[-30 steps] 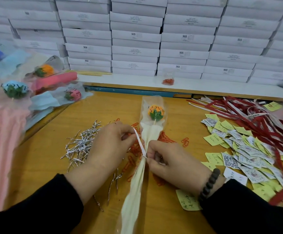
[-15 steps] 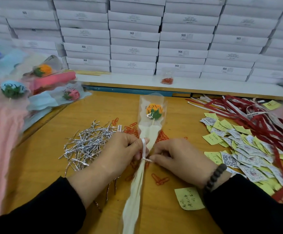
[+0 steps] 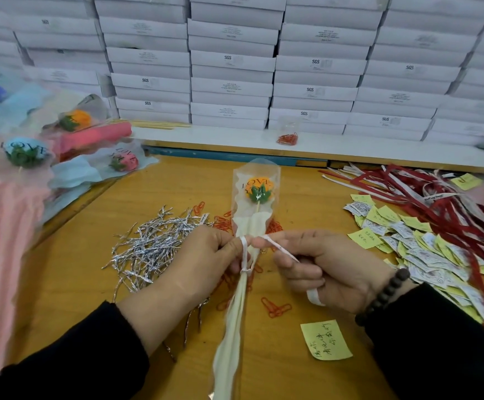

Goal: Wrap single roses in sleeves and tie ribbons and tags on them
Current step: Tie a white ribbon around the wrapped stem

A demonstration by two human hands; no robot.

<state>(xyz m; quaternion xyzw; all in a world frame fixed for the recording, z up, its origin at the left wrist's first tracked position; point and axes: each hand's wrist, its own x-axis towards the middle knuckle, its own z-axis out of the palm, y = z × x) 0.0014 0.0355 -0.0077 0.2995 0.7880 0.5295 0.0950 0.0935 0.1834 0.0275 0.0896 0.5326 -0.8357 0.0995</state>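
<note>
The sleeved rose (image 3: 253,215) lies at table centre, bloom toward 12 o'clock. Left hand (image 3: 203,261) pinches the gathered neck; right hand (image 3: 330,267) grips the white ribbon (image 3: 244,255). Sleeve appears light, crinkly, crushable: hold at the neck.

I count two hands, the left hand (image 3: 206,261) and the right hand (image 3: 336,269), one orange rose (image 3: 257,188) in its sleeve (image 3: 235,313), one white ribbon (image 3: 244,255), and one handwritten yellow note (image 3: 326,340) lying apart.
</note>
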